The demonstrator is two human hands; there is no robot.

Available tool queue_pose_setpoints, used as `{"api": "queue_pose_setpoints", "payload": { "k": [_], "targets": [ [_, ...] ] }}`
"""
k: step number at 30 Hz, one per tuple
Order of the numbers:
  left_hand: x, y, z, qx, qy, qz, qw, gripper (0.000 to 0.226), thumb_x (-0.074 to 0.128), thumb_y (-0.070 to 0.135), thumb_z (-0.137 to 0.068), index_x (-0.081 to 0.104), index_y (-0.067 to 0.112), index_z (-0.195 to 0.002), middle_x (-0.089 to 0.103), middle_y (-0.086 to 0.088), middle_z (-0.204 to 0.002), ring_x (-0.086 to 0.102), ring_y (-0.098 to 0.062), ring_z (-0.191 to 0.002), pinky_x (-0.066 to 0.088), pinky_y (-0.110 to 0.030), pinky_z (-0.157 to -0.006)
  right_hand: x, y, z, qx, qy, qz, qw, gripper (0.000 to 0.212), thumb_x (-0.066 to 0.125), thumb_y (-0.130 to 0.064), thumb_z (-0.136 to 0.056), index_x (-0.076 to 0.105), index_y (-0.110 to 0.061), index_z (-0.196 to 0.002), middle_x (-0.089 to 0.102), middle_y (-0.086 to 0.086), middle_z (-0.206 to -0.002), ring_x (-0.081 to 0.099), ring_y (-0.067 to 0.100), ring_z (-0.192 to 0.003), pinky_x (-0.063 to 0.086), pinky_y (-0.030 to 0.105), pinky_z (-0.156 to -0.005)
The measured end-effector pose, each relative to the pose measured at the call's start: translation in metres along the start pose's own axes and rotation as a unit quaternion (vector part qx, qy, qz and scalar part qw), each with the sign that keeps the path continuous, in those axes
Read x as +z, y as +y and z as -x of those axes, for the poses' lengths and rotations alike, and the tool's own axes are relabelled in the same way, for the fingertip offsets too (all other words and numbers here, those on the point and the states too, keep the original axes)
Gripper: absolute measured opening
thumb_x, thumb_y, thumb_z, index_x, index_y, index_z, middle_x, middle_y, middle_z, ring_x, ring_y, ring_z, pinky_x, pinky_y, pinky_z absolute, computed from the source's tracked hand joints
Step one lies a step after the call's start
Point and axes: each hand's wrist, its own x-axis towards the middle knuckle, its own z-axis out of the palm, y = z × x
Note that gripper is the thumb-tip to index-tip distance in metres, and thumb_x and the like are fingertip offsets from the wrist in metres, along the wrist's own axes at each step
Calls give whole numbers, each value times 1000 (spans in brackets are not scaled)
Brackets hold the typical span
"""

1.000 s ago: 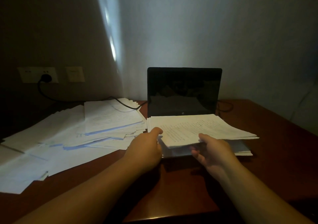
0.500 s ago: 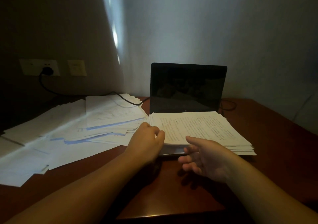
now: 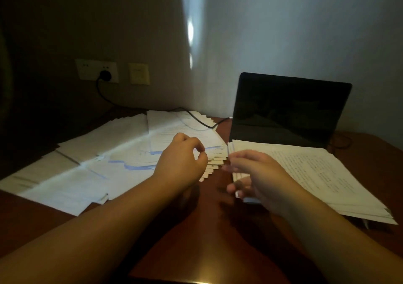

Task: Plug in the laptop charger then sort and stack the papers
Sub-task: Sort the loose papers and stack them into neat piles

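A neat stack of printed papers (image 3: 316,174) lies over the keyboard of the open black laptop (image 3: 287,111). Loose sheets (image 3: 98,159) are spread across the left of the desk. The black charger plug (image 3: 104,75) sits in the wall socket, and its cable (image 3: 196,121) runs over the sheets toward the laptop. My left hand (image 3: 181,161) hovers over the right edge of the loose sheets, fingers loosely curled and holding nothing. Blurred and with its fingers extended leftward, my right hand (image 3: 255,174) is at the stack's left corner and grips nothing.
The dark wooden desk (image 3: 207,251) stretches toward me between my forearms. A cream wall plate (image 3: 139,74) is mounted to the right of the socket. A second dark cable (image 3: 342,141) loops behind the laptop on the right. The room is dim.
Both hands have let go of the stack, which now rests flat on the laptop. My left hand has shifted left toward the loose sheets, and my right hand has followed leftward.
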Motion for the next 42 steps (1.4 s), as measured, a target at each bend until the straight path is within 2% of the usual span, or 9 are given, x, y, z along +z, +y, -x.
{"api": "queue_pose_setpoints", "payload": {
  "k": [4,9,15,17,20,24,29,34,42],
  "targets": [
    [-16,-24,-6,-21,28,9,999,25,57,33,-98,59,27,-122,43,6,-143,51,-11,-109,37,-18,-84,30,-15,-28,-39,3,24,999,19,60,-22,-97,58,-26,-117,69,6,-93,73,26,-64,59,37,-65],
    [-25,-51,-22,-42,68,12,997,34,59,33,-96,55,27,-129,37,5,-152,52,-13,-120,35,-18,-86,56,-33,-66,-53,-23,59,997,41,62,-20,-96,50,-29,-134,54,5,-125,71,24,-59,60,32,-59],
    [-30,-81,-51,-43,125,9,991,42,63,33,-93,50,31,-133,24,6,-157,62,-17,-105,50,-24,-85,73,-42,-105,-106,-13,123,987,56,64,-19,-94,41,-35,-142,50,-12,-90,72,20,-62,62,32,-61],
    [-35,-91,-61,-46,154,18,987,41,64,30,-93,51,29,-132,29,4,-150,62,-17,-99,55,-29,-86,75,-43,-122,-165,30,212,963,62,65,-22,-93,36,-41,-144,55,-4,-122,73,17,-67,62,30,-60],
    [-37,-102,-71,-73,198,32,977,41,64,29,-93,51,29,-132,38,3,-140,61,-18,-100,52,-27,-85,78,-40,-144,-270,56,332,902,69,65,-28,-92,27,-48,-145,24,-5,-160,69,18,-91,61,35,-77],
    [-20,-108,-69,-83,162,-30,983,39,64,33,-95,51,34,-132,43,7,-135,45,-5,-101,39,-19,-78,86,-22,-159,-337,49,415,844,35,62,-31,-95,52,-36,-127,57,-15,-105,58,9,-81,57,31,-76],
    [-2,-112,-60,-25,82,-136,987,50,65,44,-91,50,39,-138,49,8,-142,51,-12,-119,46,-29,-95,92,7,-173,-351,-58,489,796,29,60,-35,-94,61,-35,-123,50,-7,-135,39,18,-128,39,36,-103],
    [-5,-111,-63,-33,47,-152,987,56,67,45,-90,47,38,-142,60,7,-136,59,-16,-115,49,-33,-95,93,7,-176,-348,-95,460,811,24,62,-31,-94,63,-35,-118,66,-9,-106,59,12,-94,53,36,-84],
    [-8,-112,-66,-5,21,-168,986,33,61,17,-97,66,31,-127,68,4,-118,62,-14,-100,50,-25,-87,86,8,-178,-347,-86,469,808,20,58,-26,-98,69,-36,-111,70,-8,-100,61,12,-88,53,31,-80]
  ]
}}
